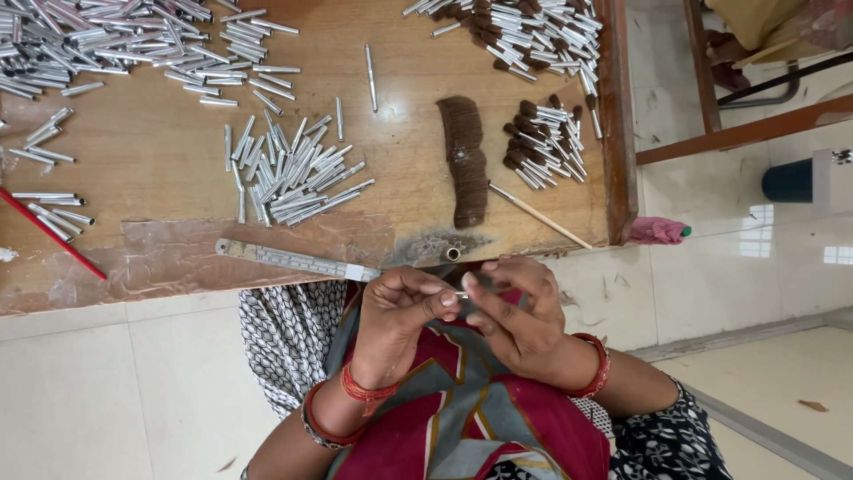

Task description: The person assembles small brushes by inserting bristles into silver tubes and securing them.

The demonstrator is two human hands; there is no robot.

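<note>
We are working just off the near edge of the wooden table [160, 258], over bare floor, with the steel ruler [293, 260] lying along that edge. Our left hand [400, 316] is pinching a thin metal tube [461, 294] at its fingertips, and our right hand [515, 316] is gripping its other end. Loose tubes [293, 173], a brown bristle bundle [466, 164] and a wooden stick [538, 216] are crowding the tabletop beyond.

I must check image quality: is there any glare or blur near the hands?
Head view: light even; the left hand and right hand are fairly sharp, but the small metal tube between their fingertips is slightly blurred; window glare lies on the floor tiles; table edges bend from lens distortion.
</note>
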